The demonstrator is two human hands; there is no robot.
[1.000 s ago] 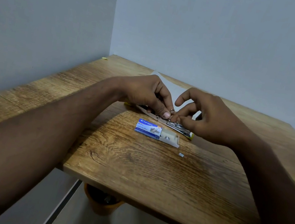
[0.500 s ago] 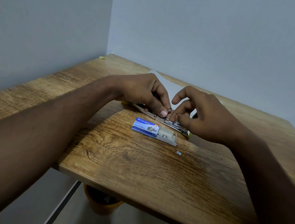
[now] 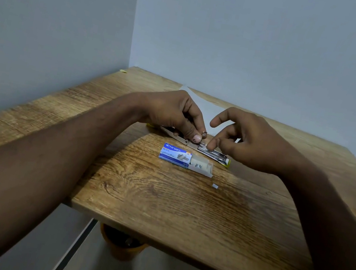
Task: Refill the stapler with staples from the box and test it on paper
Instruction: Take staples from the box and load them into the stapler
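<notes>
While my left hand (image 3: 171,112) grips the opened yellow-and-steel stapler (image 3: 213,153) on the wooden table (image 3: 160,203), my right hand (image 3: 249,142) rests relaxed fingers (image 3: 212,144) on it

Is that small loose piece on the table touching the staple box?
Apart. The head view shows a strip of bare wood between the small loose piece and the staple box.

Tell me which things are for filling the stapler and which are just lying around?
For the job:
stapler
staple box
paper

Just lying about:
yellow scrap
orange bucket
</notes>
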